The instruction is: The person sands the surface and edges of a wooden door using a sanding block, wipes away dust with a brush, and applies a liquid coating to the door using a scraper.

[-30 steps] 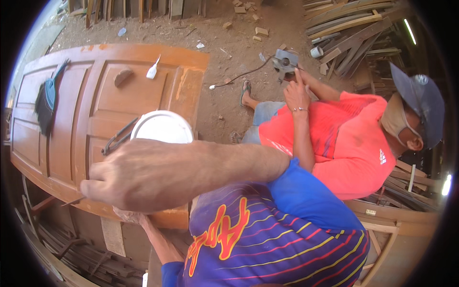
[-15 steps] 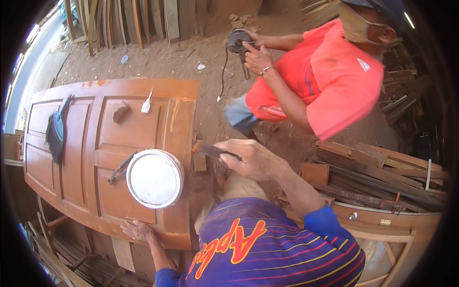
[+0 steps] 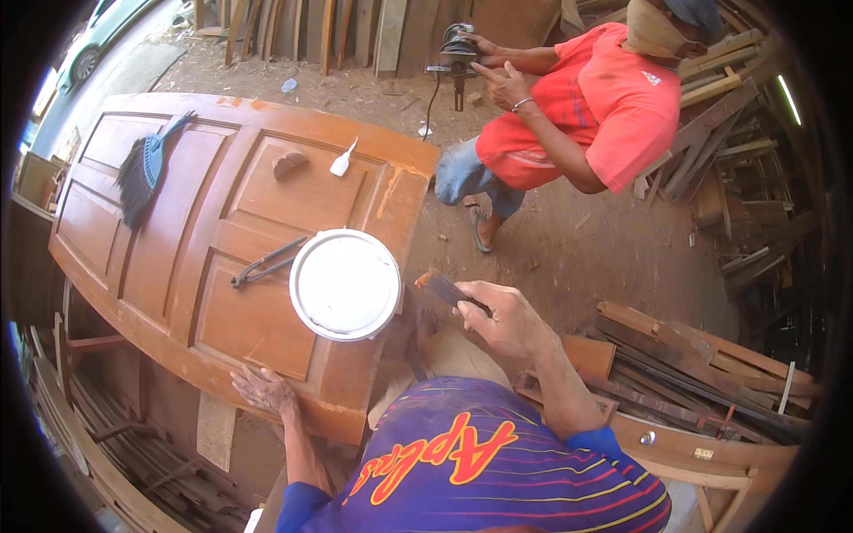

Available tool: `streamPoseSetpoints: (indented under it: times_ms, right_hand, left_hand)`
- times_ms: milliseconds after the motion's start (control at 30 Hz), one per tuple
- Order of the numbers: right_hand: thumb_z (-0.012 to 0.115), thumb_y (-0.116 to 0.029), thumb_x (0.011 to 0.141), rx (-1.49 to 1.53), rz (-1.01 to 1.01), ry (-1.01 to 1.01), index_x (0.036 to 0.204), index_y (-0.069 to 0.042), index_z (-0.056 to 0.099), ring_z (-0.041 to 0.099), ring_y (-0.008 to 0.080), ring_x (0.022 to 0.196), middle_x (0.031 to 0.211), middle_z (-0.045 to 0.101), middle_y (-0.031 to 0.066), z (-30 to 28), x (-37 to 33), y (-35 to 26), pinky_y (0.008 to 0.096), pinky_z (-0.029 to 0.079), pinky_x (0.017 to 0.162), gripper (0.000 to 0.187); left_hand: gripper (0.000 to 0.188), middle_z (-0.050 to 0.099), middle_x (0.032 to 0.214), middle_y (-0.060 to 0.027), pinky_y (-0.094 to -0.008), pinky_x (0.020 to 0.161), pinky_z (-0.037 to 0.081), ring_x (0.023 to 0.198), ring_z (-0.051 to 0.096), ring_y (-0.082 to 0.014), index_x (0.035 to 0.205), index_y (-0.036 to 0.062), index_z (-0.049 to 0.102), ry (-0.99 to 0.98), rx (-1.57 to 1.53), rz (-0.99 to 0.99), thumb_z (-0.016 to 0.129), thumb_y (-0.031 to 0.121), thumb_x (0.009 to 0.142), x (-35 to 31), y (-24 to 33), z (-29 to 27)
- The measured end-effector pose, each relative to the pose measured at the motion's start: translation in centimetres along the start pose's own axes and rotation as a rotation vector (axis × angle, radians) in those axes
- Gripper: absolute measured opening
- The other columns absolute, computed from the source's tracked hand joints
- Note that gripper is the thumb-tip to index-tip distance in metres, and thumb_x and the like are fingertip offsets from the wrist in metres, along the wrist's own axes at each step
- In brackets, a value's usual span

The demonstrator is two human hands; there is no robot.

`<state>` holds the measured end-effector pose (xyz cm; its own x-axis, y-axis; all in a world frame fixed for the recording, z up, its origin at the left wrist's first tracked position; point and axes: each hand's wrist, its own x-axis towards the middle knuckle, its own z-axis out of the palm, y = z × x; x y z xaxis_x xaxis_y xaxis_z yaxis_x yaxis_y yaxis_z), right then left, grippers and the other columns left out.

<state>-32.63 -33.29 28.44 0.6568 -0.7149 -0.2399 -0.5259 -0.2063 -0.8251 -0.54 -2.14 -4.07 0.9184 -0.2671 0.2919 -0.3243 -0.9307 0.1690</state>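
In my right hand is a dark, flat putty knife with orange-brown filler at its tip, held above the gap beside the door's near right corner. My left hand rests with fingers spread on the near edge of a brown panelled door lying flat. A white round bucket or lid sits on the door between my hands. Beside it lie dark long-handled pincers. Farther back are a small white squeeze bottle and a half-round brown block. Orange filler patches mark the door's edges.
A blue broom head with black bristles lies on the door's left part. Across from me a co-worker in a red shirt holds a corded power tool. Stacked timber lies at right; boards lean at the back.
The whole view has shifted, so the door sits farther right and higher. My right hand still holds the putty knife, and my left stays on the door. The co-worker appears more upright.
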Motion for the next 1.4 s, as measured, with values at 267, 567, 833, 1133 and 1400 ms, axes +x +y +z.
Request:
streamPoseSetpoints:
  times_ms: [267,567,833,1133,1400]
  right_hand:
    - [0.063,-0.008,0.097,0.040,-0.088,0.047,0.125,0.002,0.067,0.072,0.0297,0.083,0.098,0.072,0.0194,-3.1,-0.4,3.8,0.0389,0.056,0.078,0.029]
    - [0.059,-0.008,0.099,0.101,-0.049,0.174,0.125,0.002,0.067,0.070,0.0152,0.076,0.093,0.074,0.0107,-14.8,-0.2,13.6,0.0334,0.055,0.073,0.029]
    - [0.054,-0.014,0.102,0.054,0.136,0.317,0.117,0.003,0.068,0.063,0.0108,0.072,0.087,0.069,0.0051,-24.7,-2.7,20.0,0.0286,0.050,0.068,0.027]
    - [0.054,-0.013,0.103,0.112,0.034,0.296,0.116,0.004,0.068,0.062,0.0104,0.072,0.087,0.068,0.0056,-26.9,2.3,21.0,0.0284,0.050,0.067,0.026]
    - [0.055,-0.014,0.103,0.109,-0.019,0.172,0.114,0.004,0.068,0.063,0.0111,0.072,0.088,0.068,0.0058,-31.1,12.5,21.3,0.0291,0.050,0.065,0.025]
  left_hand:
    - [0.063,0.047,0.156,-0.0248,-0.0477,0.115,0.042,0.141,0.049,-0.0386,0.159,-0.0003,0.034,-0.149,-0.738,-0.432,0.058,0.023,0.106,3.8,1.7,-6.6]
    - [0.050,0.069,0.120,-0.0121,-0.0338,0.097,0.050,0.109,0.065,-0.0218,0.140,-0.0015,0.057,-0.449,-1.218,0.258,0.067,0.026,0.099,-2.6,23.0,-25.9]
    - [0.105,0.065,0.119,-0.0116,-0.0360,0.100,0.048,0.112,0.060,-0.0222,0.166,0.0073,0.030,-1.798,-1.118,0.277,0.075,0.060,0.087,-7.3,35.2,-31.8]
    - [0.100,0.059,0.134,-0.0219,-0.0439,0.112,0.038,0.130,0.053,-0.0308,0.165,0.0063,0.031,-1.874,-1.053,0.420,0.065,0.064,0.092,-4.6,43.0,-30.8]
    - [0.091,0.033,0.165,-0.0277,-0.0468,0.126,0.021,0.156,0.027,-0.0364,0.161,-0.0048,0.033,-1.908,-1.365,0.487,0.057,0.059,0.101,-1.0,49.9,-26.4]
